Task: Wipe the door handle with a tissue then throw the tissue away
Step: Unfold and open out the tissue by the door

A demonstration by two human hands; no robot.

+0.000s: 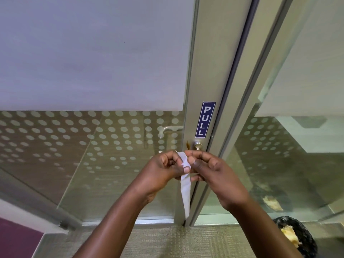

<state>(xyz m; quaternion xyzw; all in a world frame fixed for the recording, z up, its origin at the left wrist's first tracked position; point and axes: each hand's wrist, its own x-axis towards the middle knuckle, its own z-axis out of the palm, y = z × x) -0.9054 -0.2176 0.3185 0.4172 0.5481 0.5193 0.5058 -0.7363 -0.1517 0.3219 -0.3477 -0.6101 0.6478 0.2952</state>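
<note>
A long white tissue (186, 194) hangs down in front of a glass door, pinched at its top by both hands. My left hand (165, 170) grips it from the left and my right hand (210, 170) from the right, fingertips almost touching. Just above and behind my fingers, the metal base of the door handle (197, 145) juts from the aluminium door frame (202, 71); the rest of the handle is hidden by my hands. A brownish smear (188, 145) sits on the frame beside the handle.
A blue PULL sign (205, 120) is stuck on the frame above the handle. A bin with a black liner (297, 237) holding crumpled paper stands on the carpet at the lower right. Dotted frosted glass panels lie to either side.
</note>
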